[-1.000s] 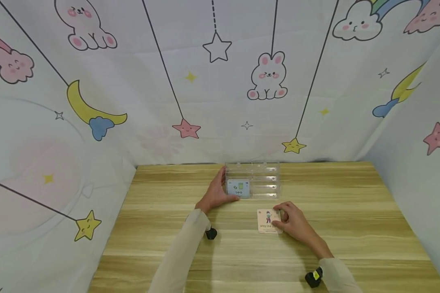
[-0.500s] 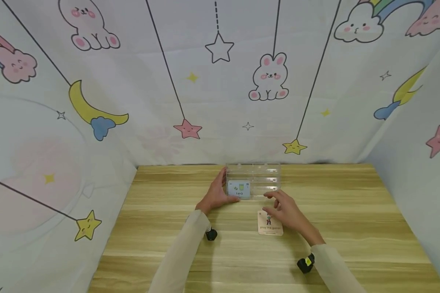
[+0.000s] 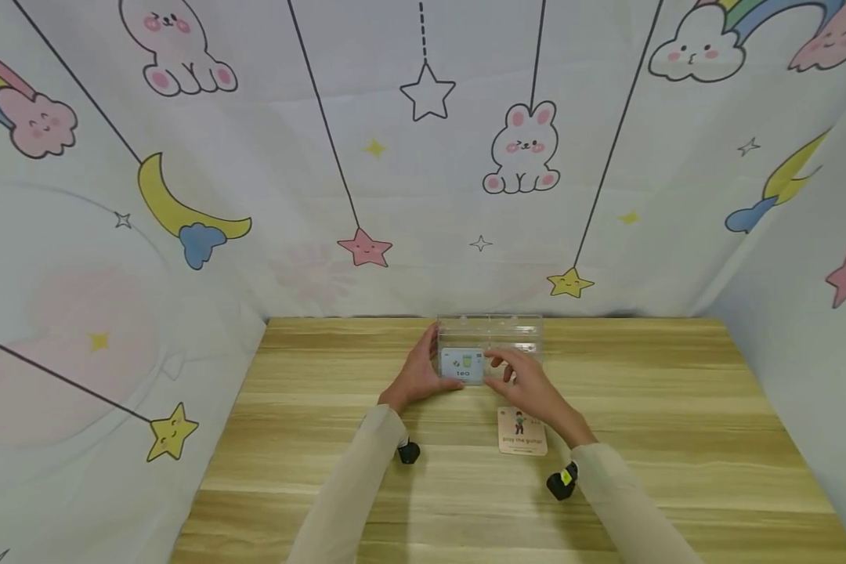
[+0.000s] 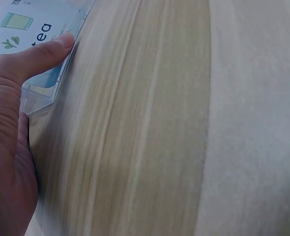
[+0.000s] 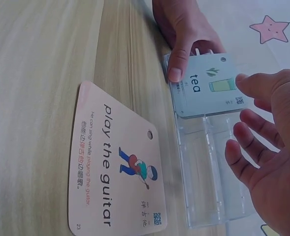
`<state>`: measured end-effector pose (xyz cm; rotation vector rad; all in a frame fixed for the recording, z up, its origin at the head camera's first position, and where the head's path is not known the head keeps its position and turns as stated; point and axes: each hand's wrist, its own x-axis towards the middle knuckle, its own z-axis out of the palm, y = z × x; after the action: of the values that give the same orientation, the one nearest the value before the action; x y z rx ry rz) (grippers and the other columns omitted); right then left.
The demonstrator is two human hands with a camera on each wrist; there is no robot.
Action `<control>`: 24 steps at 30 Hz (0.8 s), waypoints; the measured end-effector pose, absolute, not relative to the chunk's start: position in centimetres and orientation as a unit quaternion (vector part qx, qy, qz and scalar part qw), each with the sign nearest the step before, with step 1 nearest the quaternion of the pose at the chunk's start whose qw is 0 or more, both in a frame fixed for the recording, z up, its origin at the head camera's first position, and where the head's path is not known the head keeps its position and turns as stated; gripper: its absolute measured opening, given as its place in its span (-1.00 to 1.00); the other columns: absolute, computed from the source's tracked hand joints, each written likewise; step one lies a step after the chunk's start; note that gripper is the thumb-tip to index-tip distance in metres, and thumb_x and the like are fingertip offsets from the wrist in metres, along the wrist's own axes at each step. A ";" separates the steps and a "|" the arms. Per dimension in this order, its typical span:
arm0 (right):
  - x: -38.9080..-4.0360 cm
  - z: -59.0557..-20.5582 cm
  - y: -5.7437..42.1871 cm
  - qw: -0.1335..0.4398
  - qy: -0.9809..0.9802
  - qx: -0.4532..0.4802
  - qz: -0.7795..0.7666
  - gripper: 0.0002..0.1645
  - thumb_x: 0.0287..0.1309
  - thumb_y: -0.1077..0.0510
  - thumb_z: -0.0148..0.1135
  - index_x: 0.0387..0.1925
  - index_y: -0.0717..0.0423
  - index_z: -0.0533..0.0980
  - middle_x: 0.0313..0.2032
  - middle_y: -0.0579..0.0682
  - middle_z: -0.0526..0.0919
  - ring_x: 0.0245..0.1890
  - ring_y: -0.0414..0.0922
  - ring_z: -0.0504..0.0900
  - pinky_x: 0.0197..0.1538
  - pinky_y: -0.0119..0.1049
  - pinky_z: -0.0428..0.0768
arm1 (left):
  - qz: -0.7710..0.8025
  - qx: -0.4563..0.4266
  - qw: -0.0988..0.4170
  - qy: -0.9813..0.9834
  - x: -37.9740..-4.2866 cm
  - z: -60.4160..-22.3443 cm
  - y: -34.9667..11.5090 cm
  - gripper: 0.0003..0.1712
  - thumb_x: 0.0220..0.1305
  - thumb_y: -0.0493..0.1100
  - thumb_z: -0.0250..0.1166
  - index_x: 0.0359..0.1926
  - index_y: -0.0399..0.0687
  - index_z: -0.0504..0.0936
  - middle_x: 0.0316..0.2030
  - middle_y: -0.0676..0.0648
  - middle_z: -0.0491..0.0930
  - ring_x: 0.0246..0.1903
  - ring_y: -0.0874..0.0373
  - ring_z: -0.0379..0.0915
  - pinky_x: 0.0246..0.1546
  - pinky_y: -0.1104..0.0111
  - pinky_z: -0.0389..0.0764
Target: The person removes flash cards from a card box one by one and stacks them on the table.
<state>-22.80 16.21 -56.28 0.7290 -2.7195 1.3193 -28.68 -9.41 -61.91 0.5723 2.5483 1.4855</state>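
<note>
My left hand grips the left end of a clear plastic card holder, thumb over its front edge and fingers round the side. A pale blue "tea" flashcard stands in the holder's left half, and the left wrist view shows the thumb lying across it. My right hand is at that card's right edge, fingers loosely bent and spread, one fingertip right at the card in the right wrist view. In front of the holder a pink "play the guitar" flashcard lies face up on the table, partly under my right wrist in the head view.
The holder's right half shows bare clear slots. A wood-grain table runs back to a white curtain printed with stars and rabbits, which also hangs at both sides. Black wrist cameras sit on both wrists.
My right hand has let go of the guitar card and moved up and left to the tea card's edge. The guitar card stays on the table. My left hand keeps its grip.
</note>
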 end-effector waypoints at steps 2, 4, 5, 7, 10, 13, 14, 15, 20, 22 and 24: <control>-22.9 -56.3 16.1 0.015 -0.876 0.230 0.424 -0.43 0.30 0.20 0.45 0.30 0.19 0.54 -0.06 0.12 0.66 -0.36 -0.19 0.55 -0.37 -0.33 0.57 | 0.494 0.192 0.066 0.846 -28.6 -61.8 -9.3 0.50 -0.08 -0.10 0.75 0.65 -0.10 -0.13 0.54 -0.21 0.17 0.51 0.00 0.14 0.48 0.28 0.27; -23.0 -56.4 16.0 0.013 -0.875 0.226 0.427 -0.42 0.31 0.19 0.44 0.32 0.18 0.53 -0.07 0.13 0.66 -0.37 -0.18 0.55 -0.38 -0.33 0.56 | 0.494 0.193 0.064 0.845 -28.6 -61.7 -9.2 0.49 -0.09 -0.11 0.75 0.65 -0.10 -0.12 0.53 -0.21 0.18 0.50 -0.01 0.15 0.48 0.26 0.28; -23.1 -56.4 16.0 0.012 -0.875 0.226 0.428 -0.42 0.31 0.19 0.43 0.32 0.19 0.53 -0.07 0.13 0.66 -0.37 -0.18 0.54 -0.38 -0.33 0.56 | 0.492 0.194 0.063 0.846 -28.6 -61.7 -9.2 0.49 -0.08 -0.11 0.75 0.65 -0.10 -0.12 0.53 -0.21 0.18 0.50 -0.02 0.15 0.48 0.26 0.28; -23.1 -56.4 16.0 0.007 -0.875 0.223 0.430 -0.42 0.32 0.19 0.43 0.33 0.17 0.53 -0.07 0.12 0.65 -0.37 -0.17 0.54 -0.39 -0.32 0.55 | 0.490 0.196 0.061 0.847 -28.6 -61.8 -9.2 0.48 -0.08 -0.12 0.75 0.65 -0.10 -0.11 0.53 -0.22 0.19 0.50 -0.02 0.16 0.48 0.25 0.29; -23.1 -56.5 16.0 0.000 -0.876 0.220 0.430 -0.42 0.32 0.18 0.42 0.34 0.15 0.53 -0.07 0.09 0.65 -0.37 -0.17 0.52 -0.38 -0.32 0.54 | 0.488 0.198 0.060 0.848 -28.6 -61.9 -9.1 0.47 -0.08 -0.12 0.74 0.65 -0.09 -0.11 0.53 -0.20 0.19 0.50 0.00 0.15 0.48 0.26 0.29; -23.1 -56.6 16.0 -0.001 -0.876 0.219 0.430 -0.43 0.32 0.19 0.43 0.33 0.13 0.54 -0.07 0.07 0.65 -0.37 -0.17 0.52 -0.37 -0.32 0.54 | 0.492 0.199 0.060 0.846 -28.6 -62.0 -9.1 0.47 -0.08 -0.12 0.75 0.65 -0.08 -0.10 0.53 -0.19 0.19 0.50 0.01 0.15 0.48 0.25 0.28; -23.0 -56.7 16.0 0.001 -0.874 0.220 0.432 -0.44 0.32 0.19 0.43 0.32 0.13 0.54 -0.07 0.07 0.65 -0.37 -0.17 0.52 -0.38 -0.32 0.55 | 0.493 0.200 0.059 0.845 -28.6 -62.0 -9.2 0.47 -0.08 -0.12 0.75 0.65 -0.08 -0.10 0.53 -0.19 0.19 0.50 0.00 0.15 0.48 0.24 0.28; -23.0 -56.6 16.0 0.003 -0.873 0.222 0.434 -0.45 0.31 0.19 0.43 0.31 0.13 0.55 -0.06 0.08 0.65 -0.37 -0.17 0.52 -0.38 -0.32 0.54 | 0.495 0.201 0.058 0.843 -28.6 -62.1 -9.2 0.48 -0.08 -0.12 0.75 0.65 -0.09 -0.10 0.53 -0.20 0.19 0.50 -0.01 0.15 0.48 0.23 0.28; -23.0 -56.5 15.9 0.015 -0.865 0.233 0.444 -0.51 0.31 0.20 0.43 0.24 0.15 0.59 -0.01 0.13 0.65 -0.36 -0.15 0.53 -0.38 -0.32 0.55 | 0.500 0.211 0.050 0.838 -28.8 -62.2 -9.3 0.49 -0.10 -0.13 0.75 0.65 -0.13 -0.11 0.52 -0.24 0.21 0.49 -0.04 0.17 0.48 0.21 0.29; -23.1 -56.5 15.8 0.015 -0.863 0.237 0.447 -0.54 0.31 0.19 0.43 0.21 0.16 0.60 0.02 0.13 0.66 -0.32 -0.14 0.56 -0.36 -0.32 0.59 | 0.500 0.214 0.050 0.838 -28.8 -62.3 -9.3 0.49 -0.10 -0.14 0.76 0.65 -0.13 -0.12 0.51 -0.23 0.22 0.49 -0.03 0.17 0.48 0.23 0.29; -23.2 -56.6 15.7 0.012 -0.860 0.238 0.451 -0.56 0.32 0.19 0.43 0.19 0.18 0.59 0.05 0.12 0.66 -0.28 -0.12 0.59 -0.34 -0.32 0.64 | 0.499 0.214 0.052 0.838 -28.8 -62.2 -9.3 0.49 -0.10 -0.15 0.75 0.65 -0.12 -0.12 0.51 -0.22 0.22 0.49 -0.01 0.18 0.48 0.26 0.29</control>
<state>-23.15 15.73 -56.56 0.7411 -2.6826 1.4052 -28.85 -9.30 -62.23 0.6502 2.5505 1.5175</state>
